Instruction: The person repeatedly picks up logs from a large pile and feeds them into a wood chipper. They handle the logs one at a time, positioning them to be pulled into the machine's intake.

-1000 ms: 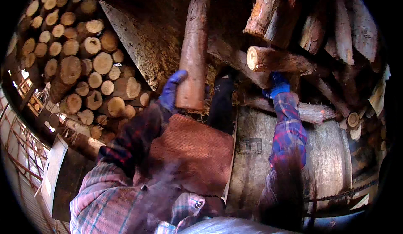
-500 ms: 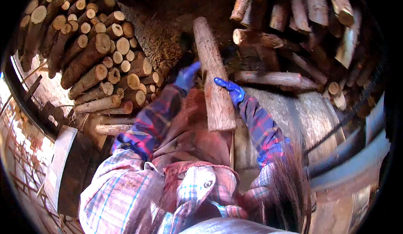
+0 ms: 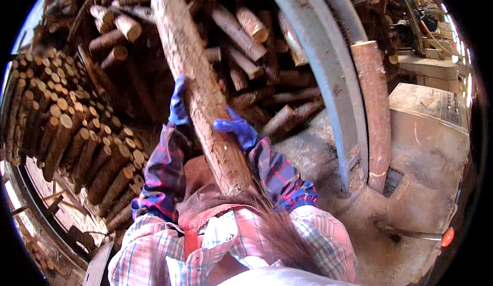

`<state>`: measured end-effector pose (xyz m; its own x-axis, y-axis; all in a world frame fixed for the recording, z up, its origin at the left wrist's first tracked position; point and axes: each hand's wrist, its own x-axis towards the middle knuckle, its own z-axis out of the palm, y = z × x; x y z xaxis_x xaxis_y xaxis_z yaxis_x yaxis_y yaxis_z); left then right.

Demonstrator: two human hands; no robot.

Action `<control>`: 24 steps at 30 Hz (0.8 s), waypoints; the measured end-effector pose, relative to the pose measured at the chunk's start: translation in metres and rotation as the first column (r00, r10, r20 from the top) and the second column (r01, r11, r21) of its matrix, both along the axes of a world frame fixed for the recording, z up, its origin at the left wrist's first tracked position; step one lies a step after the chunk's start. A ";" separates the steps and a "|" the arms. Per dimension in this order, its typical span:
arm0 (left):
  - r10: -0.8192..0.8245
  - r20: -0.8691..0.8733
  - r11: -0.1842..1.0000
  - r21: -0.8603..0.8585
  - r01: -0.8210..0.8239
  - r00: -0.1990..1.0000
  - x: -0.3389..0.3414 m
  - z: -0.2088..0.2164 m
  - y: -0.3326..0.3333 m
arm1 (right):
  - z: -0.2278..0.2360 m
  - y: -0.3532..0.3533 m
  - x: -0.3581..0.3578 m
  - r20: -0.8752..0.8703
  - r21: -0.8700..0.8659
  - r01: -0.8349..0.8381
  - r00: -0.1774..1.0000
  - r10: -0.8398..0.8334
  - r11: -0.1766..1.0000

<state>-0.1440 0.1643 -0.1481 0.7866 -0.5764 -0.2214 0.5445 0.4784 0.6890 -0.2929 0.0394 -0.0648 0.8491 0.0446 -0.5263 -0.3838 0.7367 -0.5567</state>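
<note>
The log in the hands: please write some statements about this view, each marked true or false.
1. The left hand and right hand, both blue-gloved, touch the held log. True.
2. The held log lies on the floor. False: both hands hold it up.
3. Stacked logs show at the picture's left. True.
4. The right hand grips an orange-red knob. False: the orange-red knob is at lower right, apart from both hands.

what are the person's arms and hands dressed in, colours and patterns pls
The left hand and right hand wear blue gloves. Above them are dark blue plaid oversleeves with reddish lines, gathered at the upper end, then pale pink-and-white plaid shirt sleeves with blue lines.
</note>
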 end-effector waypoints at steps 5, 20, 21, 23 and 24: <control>-0.129 0.540 0.989 0.133 0.067 0.832 0.009 0.201 -0.136 | 0.099 -0.137 0.025 0.538 -0.462 0.357 0.841 -0.063 0.812; -0.369 0.071 0.680 0.700 0.217 0.927 -0.065 0.032 -0.027 | 0.082 -0.473 0.090 -0.217 -0.837 -0.242 0.970 -0.107 -0.491; -0.256 0.042 0.693 0.704 0.153 0.966 -0.081 0.001 -0.003 | 0.079 -0.477 0.087 -0.146 -0.866 -0.143 0.989 -0.032 -0.480; -0.139 -0.005 0.652 0.752 0.096 0.990 -0.100 -0.036 0.014 | 0.101 -0.463 0.056 -0.271 -0.761 -0.296 0.953 -0.132 -0.577; -0.138 -0.116 0.703 0.688 0.179 0.984 -0.102 -0.039 0.016 | 0.104 -0.481 0.032 -0.312 -0.695 -0.369 0.928 -0.204 -0.617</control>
<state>-0.2459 0.1805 -0.1876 0.6734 -0.3593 -0.6461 0.6120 -0.2193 0.7599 -0.2604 -0.4417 0.0396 0.7982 -0.6007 0.0452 -0.5999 -0.7995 -0.0310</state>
